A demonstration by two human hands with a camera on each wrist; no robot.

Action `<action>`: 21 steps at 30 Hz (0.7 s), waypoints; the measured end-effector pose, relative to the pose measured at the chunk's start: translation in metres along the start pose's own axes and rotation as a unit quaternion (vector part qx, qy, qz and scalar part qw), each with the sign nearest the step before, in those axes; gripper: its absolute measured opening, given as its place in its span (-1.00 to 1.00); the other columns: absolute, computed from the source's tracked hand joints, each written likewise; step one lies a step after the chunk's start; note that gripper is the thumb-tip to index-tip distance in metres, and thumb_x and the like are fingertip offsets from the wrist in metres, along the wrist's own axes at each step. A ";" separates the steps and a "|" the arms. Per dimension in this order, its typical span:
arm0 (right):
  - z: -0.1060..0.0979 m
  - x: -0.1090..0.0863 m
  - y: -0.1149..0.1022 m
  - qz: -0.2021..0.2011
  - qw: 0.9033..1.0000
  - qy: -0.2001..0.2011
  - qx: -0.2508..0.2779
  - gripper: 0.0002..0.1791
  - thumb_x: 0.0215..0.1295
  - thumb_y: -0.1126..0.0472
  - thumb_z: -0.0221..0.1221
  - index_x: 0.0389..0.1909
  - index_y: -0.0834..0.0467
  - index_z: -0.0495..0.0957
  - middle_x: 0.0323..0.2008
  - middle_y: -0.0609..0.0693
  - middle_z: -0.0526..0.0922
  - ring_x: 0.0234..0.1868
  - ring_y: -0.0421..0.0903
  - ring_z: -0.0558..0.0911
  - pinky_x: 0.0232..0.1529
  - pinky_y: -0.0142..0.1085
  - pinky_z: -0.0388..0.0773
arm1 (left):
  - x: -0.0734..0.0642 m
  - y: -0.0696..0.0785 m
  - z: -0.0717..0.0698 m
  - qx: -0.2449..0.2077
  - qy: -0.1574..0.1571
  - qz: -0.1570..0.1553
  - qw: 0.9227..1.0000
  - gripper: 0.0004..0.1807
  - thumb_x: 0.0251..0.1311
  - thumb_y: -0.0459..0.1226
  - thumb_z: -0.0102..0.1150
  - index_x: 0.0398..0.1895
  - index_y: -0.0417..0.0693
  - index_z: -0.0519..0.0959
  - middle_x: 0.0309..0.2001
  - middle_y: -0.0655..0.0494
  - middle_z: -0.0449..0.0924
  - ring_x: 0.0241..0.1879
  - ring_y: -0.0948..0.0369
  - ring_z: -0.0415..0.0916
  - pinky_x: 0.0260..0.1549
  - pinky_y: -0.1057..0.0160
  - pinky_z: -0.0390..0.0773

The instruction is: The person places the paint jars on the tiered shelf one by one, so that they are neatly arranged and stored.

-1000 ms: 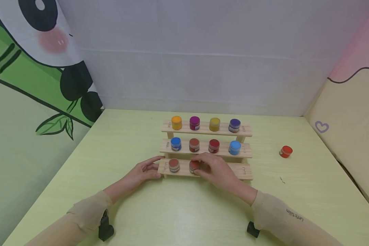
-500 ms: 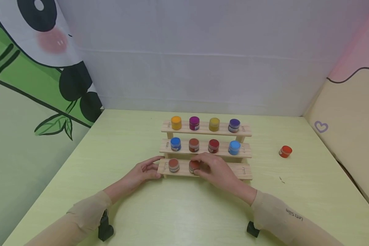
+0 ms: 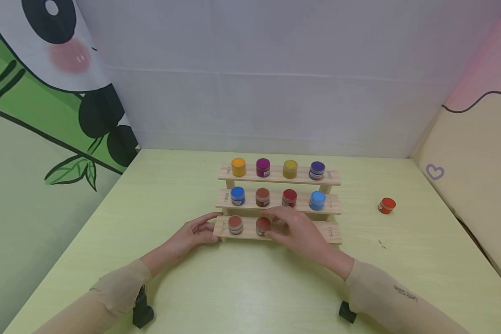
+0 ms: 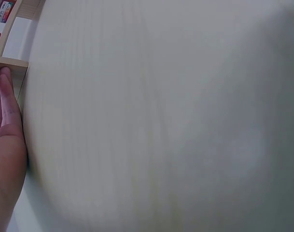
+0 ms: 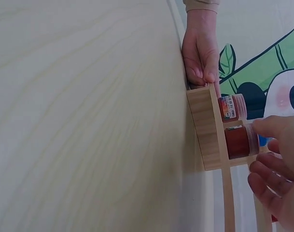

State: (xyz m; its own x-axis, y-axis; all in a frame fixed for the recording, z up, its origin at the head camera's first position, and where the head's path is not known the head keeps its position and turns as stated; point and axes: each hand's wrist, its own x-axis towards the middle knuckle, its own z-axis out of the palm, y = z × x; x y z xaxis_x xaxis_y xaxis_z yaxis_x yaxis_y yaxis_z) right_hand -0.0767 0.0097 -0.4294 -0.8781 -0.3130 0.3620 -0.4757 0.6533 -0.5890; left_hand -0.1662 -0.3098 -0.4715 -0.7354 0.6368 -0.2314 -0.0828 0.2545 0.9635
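A three-step wooden rack (image 3: 329,232) bears small paint jars with coloured lids. My left hand (image 3: 193,234) grips the left end of its lowest step, thumb at the front and fingers behind; the left wrist view shows this hand (image 4: 7,145) against the wood. Two brownish-red jars stand upright on that step, a left jar (image 3: 235,225) and a second jar (image 3: 262,226). My right hand (image 3: 298,232) is around the right side of the second jar, index finger behind, thumb in front. In the right wrist view, its thumb and fingers stand spread beside this jar (image 5: 237,142).
The middle step carries blue, brown, dark red and light blue jars, among them a dark red jar (image 3: 289,198). Orange, purple, yellow and violet jars stand on top, including a purple jar (image 3: 263,167). A red-orange jar (image 3: 386,205) sits apart on the table at the right.
My right hand has loosened from the second jar and shifted slightly right, its thumb and index finger wider apart. The left hand keeps its place on the rack.
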 end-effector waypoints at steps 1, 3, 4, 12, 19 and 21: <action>-0.001 -0.001 0.000 -0.001 1.000 0.001 -0.003 -0.53 0.20 0.22 0.36 0.16 0.03 0.58 0.05 -0.11 0.70 -0.05 -0.19 0.68 -0.05 -0.34 0.66 | 0.000 0.000 0.000 0.000 0.001 -0.002 1.000 -0.19 0.32 -0.22 0.22 0.56 0.07 0.07 0.03 0.15 0.64 0.03 0.32 0.61 0.04 0.38 0.58; -0.004 -0.001 -0.001 -0.008 1.000 0.007 -0.012 -0.54 0.21 0.22 0.36 0.16 0.01 0.58 0.06 -0.12 0.70 -0.04 -0.19 0.68 -0.06 -0.36 0.66 | 0.000 0.000 0.000 -0.001 0.004 -0.007 1.000 -0.19 0.31 -0.21 0.23 0.56 0.10 0.08 0.03 0.16 0.64 0.03 0.32 0.61 0.04 0.38 0.58; -0.006 -0.002 -0.001 -0.014 1.000 0.010 -0.015 -0.54 0.20 0.22 0.36 0.15 0.01 0.58 0.05 -0.11 0.70 -0.04 -0.18 0.68 -0.07 -0.36 0.66 | 0.000 0.000 0.000 -0.001 0.004 -0.008 1.000 -0.19 0.31 -0.21 0.23 0.56 0.10 0.08 0.03 0.16 0.64 0.03 0.32 0.61 0.04 0.38 0.58; -0.020 -0.007 -0.006 -0.037 0.998 0.031 -0.033 -0.49 0.16 0.19 0.40 0.17 0.05 0.57 0.02 -0.07 0.70 -0.10 -0.15 0.67 -0.18 -0.36 0.66 | 0.000 0.000 -0.001 0.001 0.004 -0.009 1.000 -0.19 0.31 -0.21 0.23 0.56 0.11 0.07 0.04 0.14 0.63 0.03 0.31 0.61 0.04 0.37 0.58; -0.039 -0.011 -0.010 -0.032 0.997 0.055 -0.044 -0.48 0.13 0.17 0.42 0.15 0.08 0.58 -0.03 -0.02 0.71 -0.15 -0.14 0.65 -0.21 -0.32 0.66 | 0.000 0.000 0.000 0.003 -0.001 -0.003 1.000 -0.19 0.33 -0.20 0.21 0.57 0.10 0.05 0.06 0.12 0.62 0.04 0.31 0.61 0.04 0.39 0.57; -0.044 -0.012 -0.008 -0.043 0.996 0.071 -0.044 -0.48 0.11 0.20 0.44 0.13 0.11 0.58 -0.04 -0.01 0.71 -0.17 -0.14 0.64 -0.22 -0.32 0.66 | 0.000 0.000 0.000 0.003 -0.001 -0.004 1.000 -0.19 0.33 -0.20 0.21 0.57 0.10 0.05 0.06 0.12 0.62 0.04 0.30 0.61 0.04 0.39 0.57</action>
State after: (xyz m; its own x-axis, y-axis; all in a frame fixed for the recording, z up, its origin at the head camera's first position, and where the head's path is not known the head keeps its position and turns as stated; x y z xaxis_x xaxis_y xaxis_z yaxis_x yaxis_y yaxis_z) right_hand -0.0600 0.0392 -0.3973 -0.8151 -0.2745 0.5101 -0.5369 0.6886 -0.4875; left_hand -0.1662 -0.3098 -0.4710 -0.7338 0.6362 -0.2385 -0.0841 0.2633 0.9610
